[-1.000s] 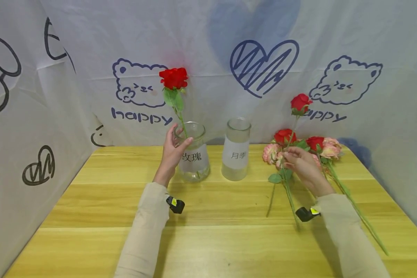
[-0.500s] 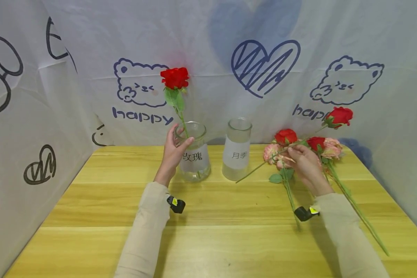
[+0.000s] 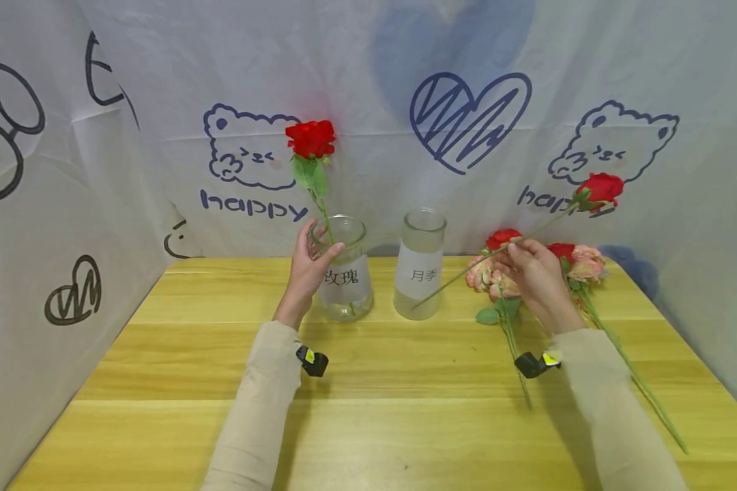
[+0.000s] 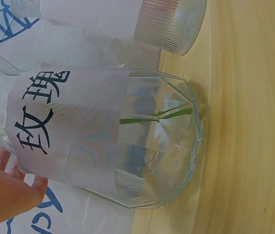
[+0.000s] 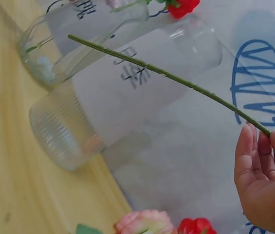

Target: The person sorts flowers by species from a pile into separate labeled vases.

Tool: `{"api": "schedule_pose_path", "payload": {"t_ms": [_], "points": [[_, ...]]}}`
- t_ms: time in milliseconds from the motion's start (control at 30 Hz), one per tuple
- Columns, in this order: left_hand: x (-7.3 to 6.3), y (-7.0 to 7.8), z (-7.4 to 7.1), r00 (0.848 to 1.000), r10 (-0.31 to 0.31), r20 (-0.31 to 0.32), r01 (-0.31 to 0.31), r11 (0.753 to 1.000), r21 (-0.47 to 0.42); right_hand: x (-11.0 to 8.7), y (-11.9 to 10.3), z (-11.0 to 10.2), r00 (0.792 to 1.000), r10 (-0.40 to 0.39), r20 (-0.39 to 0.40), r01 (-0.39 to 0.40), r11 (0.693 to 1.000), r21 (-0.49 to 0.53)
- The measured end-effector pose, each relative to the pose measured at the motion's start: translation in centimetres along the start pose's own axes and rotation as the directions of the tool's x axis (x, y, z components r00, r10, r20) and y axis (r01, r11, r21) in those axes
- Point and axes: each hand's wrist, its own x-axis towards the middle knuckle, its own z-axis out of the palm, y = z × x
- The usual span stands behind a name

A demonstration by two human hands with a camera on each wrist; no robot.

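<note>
My left hand (image 3: 307, 273) grips the neck of a clear glass vase (image 3: 348, 303) labelled 玫瑰. In that vase stands one red rose (image 3: 311, 140), leaning left, its stem end (image 4: 176, 113) visible near the bottom in the left wrist view. Between thumb and fingers, my right hand (image 3: 539, 283) pinches the stem of another red rose (image 3: 600, 191). Its bloom points up and right. The bare stem end (image 5: 86, 42) reaches down-left, in front of a second glass vase (image 3: 419, 269) labelled 月季, which is narrower and holds no flower.
Beneath and behind my right hand lie more red roses (image 3: 502, 239) and pink flowers (image 3: 586, 262) on the wooden table (image 3: 405, 409). Their long stems (image 3: 645, 389) stretch toward the front. A white cloth (image 3: 356, 68) with drawings hangs close behind the vases.
The rose in my right hand has turned from nearly upright to slanting, bloom to the right and stem end to the left, and has risen slightly. My left hand stays on the vase.
</note>
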Motion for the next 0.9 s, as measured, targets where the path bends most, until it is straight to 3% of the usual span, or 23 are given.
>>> {"api": "schedule_pose_path", "payload": {"t_ms": [433,667,900], "points": [[0.0,-0.1,-0.1,1.0,0.001,0.01,-0.001,1.0,-0.001,1.2,-1.8,2.4,0.999,-0.028,-0.04,0.029,0.999,0.043],[-1.9,3.2,0.2,0.999,-0.032,0.022,0.032,0.999,0.016,2.1,-2.8,3.7,0.993,-0.012,-0.115,0.034,0.98,0.194],[-1.9,3.3,0.3,0.999,-0.032,0.02,0.032,0.999,0.004,3.3,-3.2,5.3,0.985,-0.02,-0.169,0.066,0.961,0.27]]}}
